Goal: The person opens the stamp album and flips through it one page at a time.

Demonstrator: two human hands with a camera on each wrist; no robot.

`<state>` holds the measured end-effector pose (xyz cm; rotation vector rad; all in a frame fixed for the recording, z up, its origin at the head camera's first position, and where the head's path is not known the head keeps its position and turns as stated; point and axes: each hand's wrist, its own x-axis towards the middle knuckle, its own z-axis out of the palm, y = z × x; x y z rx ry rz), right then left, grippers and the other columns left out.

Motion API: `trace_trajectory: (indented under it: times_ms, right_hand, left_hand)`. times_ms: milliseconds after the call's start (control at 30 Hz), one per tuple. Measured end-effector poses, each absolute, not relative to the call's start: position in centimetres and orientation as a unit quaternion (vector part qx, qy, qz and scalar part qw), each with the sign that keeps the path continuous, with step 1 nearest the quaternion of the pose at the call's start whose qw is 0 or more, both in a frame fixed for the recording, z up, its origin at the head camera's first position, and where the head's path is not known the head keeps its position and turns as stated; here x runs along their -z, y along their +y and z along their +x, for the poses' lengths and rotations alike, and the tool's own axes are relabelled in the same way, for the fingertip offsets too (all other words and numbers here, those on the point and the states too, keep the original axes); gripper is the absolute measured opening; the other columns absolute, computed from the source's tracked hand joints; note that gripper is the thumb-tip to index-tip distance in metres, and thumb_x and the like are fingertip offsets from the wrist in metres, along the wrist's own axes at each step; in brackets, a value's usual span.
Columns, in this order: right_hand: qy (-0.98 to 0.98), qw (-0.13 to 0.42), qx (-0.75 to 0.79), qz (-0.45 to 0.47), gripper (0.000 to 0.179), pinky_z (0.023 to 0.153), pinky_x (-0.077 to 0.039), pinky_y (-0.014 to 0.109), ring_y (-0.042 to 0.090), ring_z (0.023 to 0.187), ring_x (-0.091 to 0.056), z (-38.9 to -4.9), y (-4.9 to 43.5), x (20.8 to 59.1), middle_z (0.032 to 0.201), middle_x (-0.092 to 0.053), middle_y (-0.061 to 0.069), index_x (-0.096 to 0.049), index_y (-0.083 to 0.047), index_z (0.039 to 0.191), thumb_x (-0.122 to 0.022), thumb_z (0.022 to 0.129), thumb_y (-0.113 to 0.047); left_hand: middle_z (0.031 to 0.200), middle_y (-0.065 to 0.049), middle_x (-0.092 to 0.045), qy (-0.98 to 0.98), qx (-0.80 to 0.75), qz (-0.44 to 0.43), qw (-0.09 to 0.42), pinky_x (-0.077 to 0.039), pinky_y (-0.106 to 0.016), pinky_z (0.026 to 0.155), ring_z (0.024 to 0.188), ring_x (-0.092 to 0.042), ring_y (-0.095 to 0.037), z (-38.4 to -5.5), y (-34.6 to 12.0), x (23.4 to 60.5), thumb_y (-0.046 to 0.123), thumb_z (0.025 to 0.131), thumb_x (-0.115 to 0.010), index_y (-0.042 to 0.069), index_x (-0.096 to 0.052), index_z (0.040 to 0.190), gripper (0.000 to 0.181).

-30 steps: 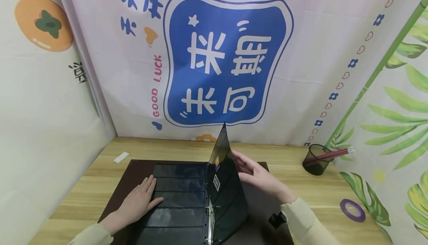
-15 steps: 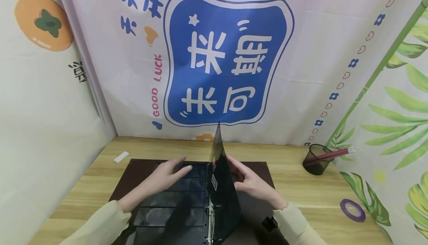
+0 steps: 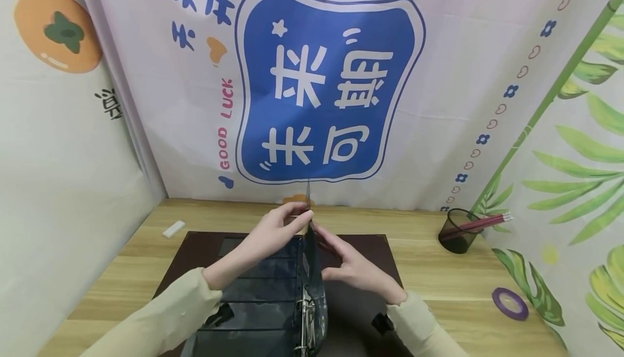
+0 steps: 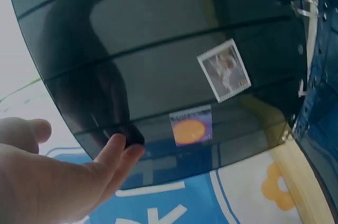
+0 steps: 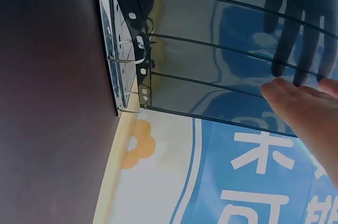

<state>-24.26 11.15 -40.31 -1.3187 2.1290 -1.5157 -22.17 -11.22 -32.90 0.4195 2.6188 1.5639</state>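
Observation:
A stamp album with a dark brown cover (image 3: 205, 244) lies spread on the table. Its black pocket page (image 3: 309, 270) stands upright at the metal rings (image 3: 307, 322), almost edge-on in the head view. My left hand (image 3: 273, 233) reaches the page's upper part from the left, fingertips at its surface. On the other side my right hand (image 3: 358, 271) lays its extended fingers against the page. Two stamps sit in the page's pockets in the left wrist view, a perforated grey-brown stamp (image 4: 224, 71) and a purple stamp (image 4: 191, 129) with an orange oval. More black pocket pages (image 3: 258, 313) lie flat on the left.
A white eraser (image 3: 173, 229) lies at the table's back left. At the right stand a black mesh pen cup (image 3: 454, 240) with pencils (image 3: 480, 224) and, nearer, a roll of purple tape (image 3: 498, 297). A printed curtain (image 3: 195, 129) hangs behind the table.
My left hand has lifted off the flat left pages and come right to the upright page. The page has swung leftward from its right lean to nearly vertical, with my right hand following.

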Motion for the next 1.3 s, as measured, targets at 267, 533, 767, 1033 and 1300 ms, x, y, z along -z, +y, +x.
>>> trace_trajectory:
  times_ms: [267,533,767,1033,1300]
  right_hand:
    - [0.753,0.075,0.458,-0.466,0.092,0.124,-0.028,0.031,0.017,0.155,-0.017,-23.9,10.4,39.8,0.169,-0.01,0.001,-0.009,-0.024,0.161,-0.059,0.091,-0.057]
    - [0.855,0.049,0.326,-0.401,0.097,0.12,-0.029,0.055,0.025,0.156,-0.016,-24.5,13.4,41.8,0.169,-0.009,-0.001,-0.015,-0.022,0.161,-0.07,0.086,-0.051]
    - [0.92,0.074,0.176,-0.343,0.105,0.119,-0.02,0.066,0.048,0.152,-0.014,-25.6,18.5,45.8,0.166,-0.009,0.024,-0.021,-0.003,0.158,-0.073,0.083,-0.055]
    - [0.922,0.132,0.142,-0.334,0.105,0.115,-0.022,0.069,0.056,0.148,-0.011,-26.4,21.0,47.3,0.162,-0.01,0.033,-0.023,0.004,0.156,-0.07,0.084,-0.057]
    - [0.921,0.151,0.142,-0.33,0.102,0.115,-0.023,0.069,0.053,0.15,-0.009,-26.5,21.3,48.0,0.164,-0.007,0.029,-0.019,0.0,0.158,-0.067,0.087,-0.056]
  left_hand:
    - [0.149,-0.019,-0.05,0.832,-0.537,0.134,0.037,-0.049,-0.047,0.107,0.136,-0.052,-0.035,-21.6,-11.8,32.6,0.03,0.1,-0.059,0.003,-0.043,0.148,0.058]
    - [0.145,-0.024,-0.052,0.828,-0.544,0.132,0.03,-0.052,-0.045,0.103,0.131,-0.055,-0.035,-21.6,-13.4,32.4,0.012,0.1,-0.049,-0.006,-0.043,0.146,0.049]
    - [0.141,-0.029,-0.054,0.786,-0.598,0.143,0.061,-0.058,-0.028,0.088,0.122,-0.062,-0.03,-21.3,-16.0,33.0,0.004,0.1,-0.043,-0.009,-0.037,0.148,0.05]
    - [0.145,-0.031,-0.049,0.749,-0.643,0.129,0.098,-0.059,-0.024,0.081,0.109,-0.068,-0.014,-21.0,-18.3,33.6,0.003,0.102,-0.042,-0.01,-0.034,0.149,0.05]
    - [0.145,-0.033,-0.046,0.756,-0.639,0.107,0.087,-0.059,-0.022,0.076,0.094,-0.068,0.0,-21.2,-20.2,33.6,0.004,0.102,-0.042,-0.013,-0.032,0.149,0.051]
